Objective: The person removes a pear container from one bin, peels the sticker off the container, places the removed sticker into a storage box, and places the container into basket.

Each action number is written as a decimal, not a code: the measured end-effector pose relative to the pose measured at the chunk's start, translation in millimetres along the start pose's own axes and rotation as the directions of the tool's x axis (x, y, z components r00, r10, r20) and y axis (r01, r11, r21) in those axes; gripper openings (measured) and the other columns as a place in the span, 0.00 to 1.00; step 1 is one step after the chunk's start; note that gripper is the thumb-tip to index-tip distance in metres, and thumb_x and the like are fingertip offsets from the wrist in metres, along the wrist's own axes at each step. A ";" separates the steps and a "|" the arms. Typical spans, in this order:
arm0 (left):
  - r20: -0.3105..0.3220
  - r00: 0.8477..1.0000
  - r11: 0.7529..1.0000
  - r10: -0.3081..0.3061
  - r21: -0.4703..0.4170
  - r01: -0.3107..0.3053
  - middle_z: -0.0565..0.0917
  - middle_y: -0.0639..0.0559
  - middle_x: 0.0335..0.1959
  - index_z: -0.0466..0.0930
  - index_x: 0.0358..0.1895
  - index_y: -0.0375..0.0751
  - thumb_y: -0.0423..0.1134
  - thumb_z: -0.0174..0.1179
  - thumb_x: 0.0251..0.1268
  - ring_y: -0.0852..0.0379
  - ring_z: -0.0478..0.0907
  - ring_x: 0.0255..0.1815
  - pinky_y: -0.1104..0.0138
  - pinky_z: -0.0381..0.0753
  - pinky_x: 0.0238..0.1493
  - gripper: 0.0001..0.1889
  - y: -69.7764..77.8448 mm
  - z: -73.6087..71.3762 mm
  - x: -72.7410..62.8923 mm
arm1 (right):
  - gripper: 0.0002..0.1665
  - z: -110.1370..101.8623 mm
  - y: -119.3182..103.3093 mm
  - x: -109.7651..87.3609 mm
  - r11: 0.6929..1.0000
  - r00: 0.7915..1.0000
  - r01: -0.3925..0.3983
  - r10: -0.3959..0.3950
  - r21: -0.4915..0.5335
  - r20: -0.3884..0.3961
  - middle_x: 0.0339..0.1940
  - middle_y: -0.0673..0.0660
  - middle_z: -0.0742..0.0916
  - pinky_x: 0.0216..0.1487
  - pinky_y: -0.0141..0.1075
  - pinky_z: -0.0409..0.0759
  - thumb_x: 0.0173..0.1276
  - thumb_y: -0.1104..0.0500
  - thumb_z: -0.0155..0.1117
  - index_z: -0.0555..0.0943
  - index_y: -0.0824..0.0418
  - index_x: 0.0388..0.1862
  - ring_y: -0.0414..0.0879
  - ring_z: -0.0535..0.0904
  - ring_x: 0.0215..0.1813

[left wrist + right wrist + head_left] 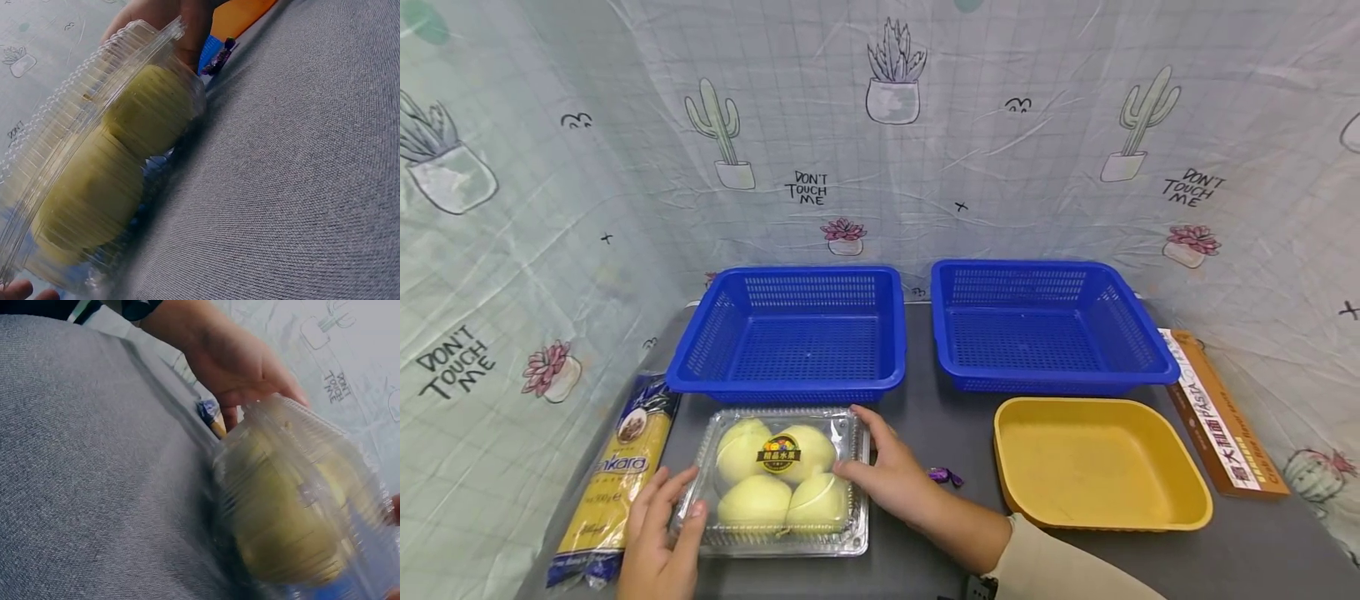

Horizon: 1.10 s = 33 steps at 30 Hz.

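A clear plastic clamshell box (859, 546) of pale yellow-green fruits (754, 500) sits in front of the left blue basket, its lid closed and bearing a round black label. My right hand (898, 479) grips its right side, thumb toward the lid and fingers at the far corner. At the left side, my left hand (658, 537) holds the box edge between spread fingers and thumb. The left wrist view shows the box (94, 112) side-on, with my right hand (169, 25) beyond it. In the right wrist view my left hand (240, 369) is at the box's far end.
Two blue baskets (891, 385) (1052, 379) stand along the back. A yellow tray (1105, 467) is at the right, beside a pasta box (1225, 425). A yellow-and-blue pasta bag (617, 475) lies at the left. A purple-wrapped candy (943, 476) lies near my right wrist.
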<state>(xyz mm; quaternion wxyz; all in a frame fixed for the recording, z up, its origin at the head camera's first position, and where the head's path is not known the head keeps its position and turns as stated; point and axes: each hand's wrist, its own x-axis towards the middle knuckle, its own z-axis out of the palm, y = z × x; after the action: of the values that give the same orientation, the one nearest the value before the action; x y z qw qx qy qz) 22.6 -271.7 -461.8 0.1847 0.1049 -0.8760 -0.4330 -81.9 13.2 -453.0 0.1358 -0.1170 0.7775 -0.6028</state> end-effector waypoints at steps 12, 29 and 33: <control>0.060 0.998 0.998 -0.031 0.052 0.028 0.60 0.37 0.82 0.82 0.67 0.44 0.43 0.58 0.83 0.26 0.65 0.73 0.55 0.76 0.51 0.17 0.2 -0.4 3.7 | 0.39 -29.3 -33.5 -3.3 0.875 0.967 0.255 -0.236 -0.412 0.097 0.78 0.63 0.75 0.72 0.64 0.71 0.68 0.46 0.73 0.77 0.55 0.76 0.63 0.70 0.77; -0.037 0.999 1.000 -0.009 0.013 0.009 0.72 0.42 0.77 0.85 0.63 0.44 0.41 0.66 0.77 0.36 0.67 0.73 0.33 0.62 0.70 0.16 0.5 5.5 3.5 | 0.24 -22.0 -75.3 20.8 0.552 0.857 0.514 -0.297 -0.657 0.422 0.69 0.54 0.85 0.65 0.41 0.77 0.73 0.45 0.68 0.90 0.54 0.61 0.51 0.78 0.67; -0.039 0.999 0.999 -0.033 0.026 0.034 0.71 0.40 0.77 0.85 0.63 0.45 0.42 0.66 0.77 0.33 0.66 0.74 0.32 0.61 0.71 0.17 -0.1 8.4 2.3 | 0.27 -12.9 -77.2 28.0 0.422 0.849 0.528 -0.259 -0.737 0.460 0.72 0.51 0.83 0.67 0.45 0.75 0.75 0.40 0.65 0.88 0.52 0.66 0.49 0.76 0.67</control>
<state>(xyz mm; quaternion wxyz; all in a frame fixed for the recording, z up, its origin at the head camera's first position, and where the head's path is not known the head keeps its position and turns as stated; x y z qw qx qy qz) 17.0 -266.6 -466.1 0.1927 0.1305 -0.8762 -0.4220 -111.2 -3.8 -377.1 0.0221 -0.4306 0.8910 -0.1420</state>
